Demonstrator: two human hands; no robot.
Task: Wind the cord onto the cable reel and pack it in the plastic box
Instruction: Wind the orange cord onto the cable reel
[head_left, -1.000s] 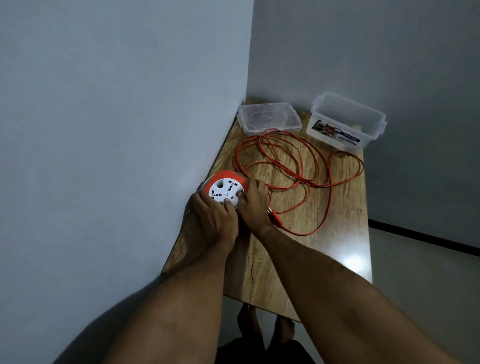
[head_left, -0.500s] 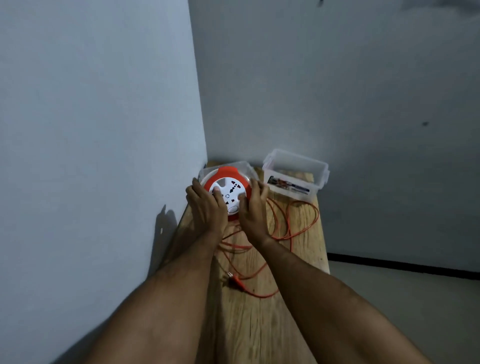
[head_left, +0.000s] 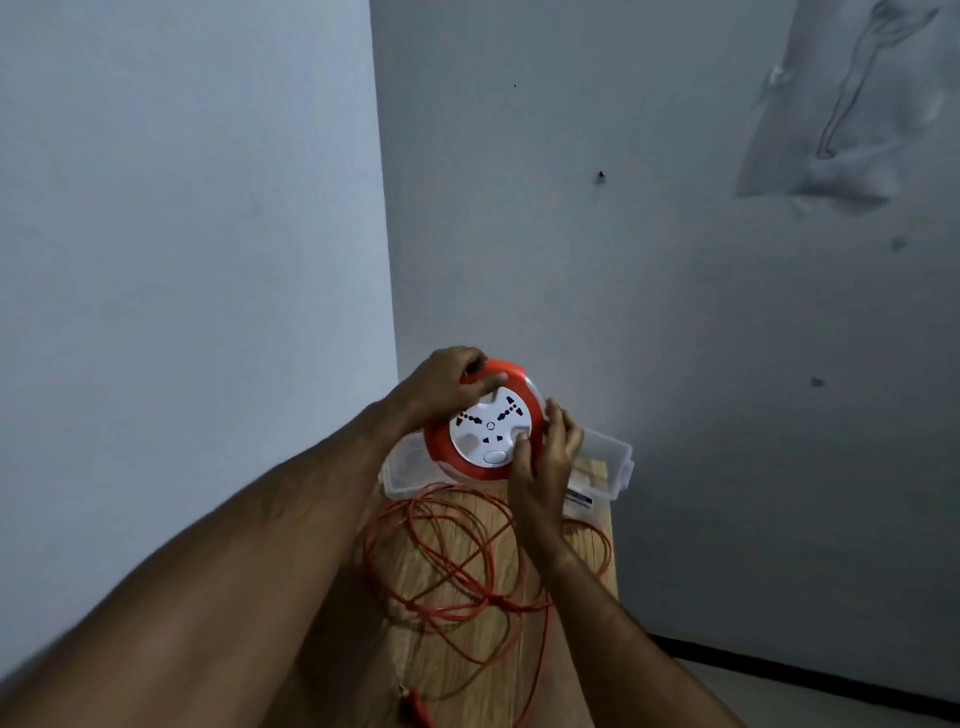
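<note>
Presently the cable reel (head_left: 485, 421) is held raised above the wooden table (head_left: 587, 551), between both hands. Its housing looks rigid, light, smooth plastic; grip it by the orange rim, not the white socket face. The left hand (head_left: 441, 382) is closed over the rim at 11 o'clock, thumb across the edge. The right hand (head_left: 545, 457) clasps the rim at 4 o'clock, one fingertip on the white face. The cord (head_left: 457, 561), thin and limp, lies in loose loops at 6 o'clock, unwound. The plastic box (head_left: 613, 462) sits behind, at 3 o'clock.

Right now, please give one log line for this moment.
phase: winding | left hand: reel rim | right hand: white face | cord: loose on table
</note>
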